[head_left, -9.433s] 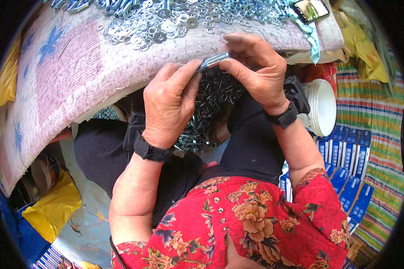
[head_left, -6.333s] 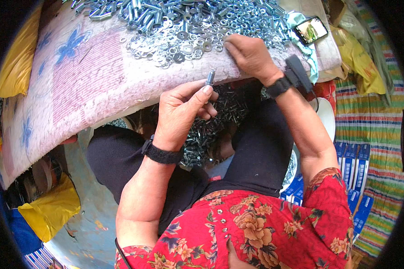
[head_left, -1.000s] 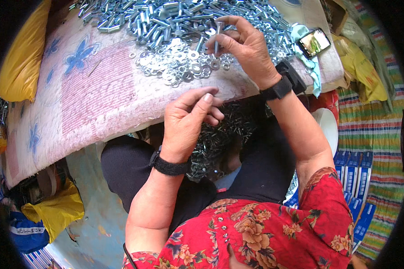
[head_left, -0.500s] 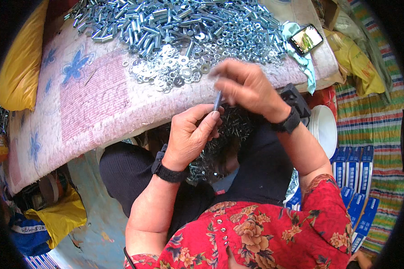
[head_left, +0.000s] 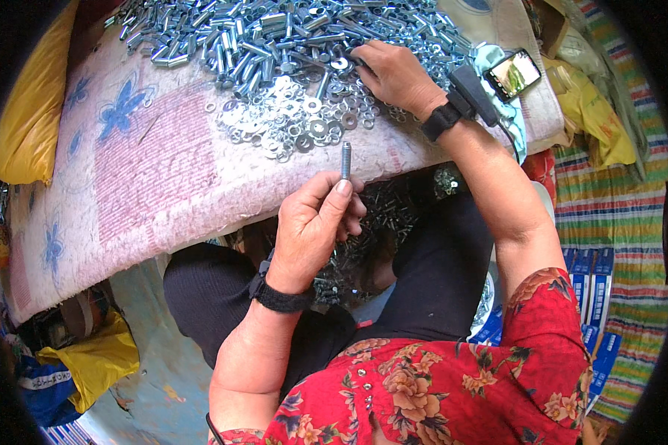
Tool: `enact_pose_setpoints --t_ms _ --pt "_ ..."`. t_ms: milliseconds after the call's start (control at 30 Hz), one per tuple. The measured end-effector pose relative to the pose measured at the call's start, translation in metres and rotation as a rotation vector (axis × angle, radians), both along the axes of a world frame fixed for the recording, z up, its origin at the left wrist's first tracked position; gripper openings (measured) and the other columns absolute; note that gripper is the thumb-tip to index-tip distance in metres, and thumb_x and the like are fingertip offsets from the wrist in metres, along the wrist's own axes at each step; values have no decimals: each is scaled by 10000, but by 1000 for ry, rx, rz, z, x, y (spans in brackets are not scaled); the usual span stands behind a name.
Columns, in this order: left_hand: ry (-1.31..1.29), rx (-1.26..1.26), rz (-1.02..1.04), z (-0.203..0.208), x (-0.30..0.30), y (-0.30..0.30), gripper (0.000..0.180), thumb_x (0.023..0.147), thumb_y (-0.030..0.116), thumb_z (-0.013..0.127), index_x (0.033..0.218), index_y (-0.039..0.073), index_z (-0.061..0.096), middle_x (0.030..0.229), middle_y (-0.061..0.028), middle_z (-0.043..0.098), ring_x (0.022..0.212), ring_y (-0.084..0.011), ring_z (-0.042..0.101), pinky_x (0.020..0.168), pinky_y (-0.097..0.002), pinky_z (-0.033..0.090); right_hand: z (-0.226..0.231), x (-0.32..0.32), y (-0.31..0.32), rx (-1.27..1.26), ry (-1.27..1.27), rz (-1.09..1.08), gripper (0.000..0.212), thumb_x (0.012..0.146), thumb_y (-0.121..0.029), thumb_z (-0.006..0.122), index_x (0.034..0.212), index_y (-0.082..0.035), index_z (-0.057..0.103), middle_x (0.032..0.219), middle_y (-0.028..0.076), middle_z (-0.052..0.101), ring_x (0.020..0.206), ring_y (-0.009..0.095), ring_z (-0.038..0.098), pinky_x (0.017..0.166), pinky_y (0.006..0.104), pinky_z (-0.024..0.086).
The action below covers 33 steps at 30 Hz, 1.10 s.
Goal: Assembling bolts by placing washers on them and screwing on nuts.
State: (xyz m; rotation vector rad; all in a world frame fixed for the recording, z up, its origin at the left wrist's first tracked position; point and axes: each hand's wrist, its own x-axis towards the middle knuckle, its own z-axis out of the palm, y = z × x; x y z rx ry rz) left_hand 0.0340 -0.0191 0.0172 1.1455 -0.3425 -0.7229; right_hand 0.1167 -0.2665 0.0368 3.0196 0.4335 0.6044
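My left hand is closed around the lower end of a threaded bolt, pinched between thumb and fingers. The silvery shank points up, just off the front edge of the padded table; my fingers cover its lower end. Farther off, my right hand rests at the heap of metal parts, its thumb and forefinger bent and a little apart. Close by its fingertips is a flat washer. Loose washers lie along the near side of the heap, with metal sleeves piled behind them.
A phone lies on a pale cloth at the table's right. A black device hangs by my right wrist. More metal parts sit below the table edge between my knees. Blue-and-white boxes stand at right, yellow bags at both sides.
My right hand has left the bolt's upper end and moved away to the heap. My left hand still grips the bolt, now more upright and slightly further left.
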Motion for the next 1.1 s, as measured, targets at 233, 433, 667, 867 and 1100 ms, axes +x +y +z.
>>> enact_pose_setpoints --t_ms 233,433,667,867,1100 --pt "2 29 10 0 -1 -3 228 909 225 466 951 27 570 737 -41 603 574 -91 556 496 -187 404 18 -13 -30 325 -166 0 186 738 -34 592 921 -55 623 830 99 585 726 237 589 625 285 474" --pt "27 22 11 -3 -2 -4 236 912 236 461 955 29 566 739 -44 602 570 -93 555 491 -188 405 7 0 -5 -34 7 10 203 717 -28 555 913 -75 568 903 97 528 778 282 590 682 353 508" --pt "70 -36 15 -3 0 -7 226 914 233 458 961 34 554 717 -41 588 540 -87 543 466 -180 401 3 2 -8 -22 -175 11 128 788 -136 548 879 -64 496 812 121 568 738 283 599 629 374 505" --pt "-15 42 19 1 -2 -6 209 902 217 488 917 33 587 677 -13 567 512 -65 507 451 -169 370 52 -80 29 898 200 102 144 808 -77 580 930 -19 629 686 27 586 607 69 529 547 199 422" --pt "-188 55 -114 0 -6 -2 217 887 178 522 1003 15 605 614 21 529 498 -37 457 444 -165 343 54 -121 36 853 372 370 170 790 -12 584 958 -3 611 808 66 587 742 106 560 650 225 447"
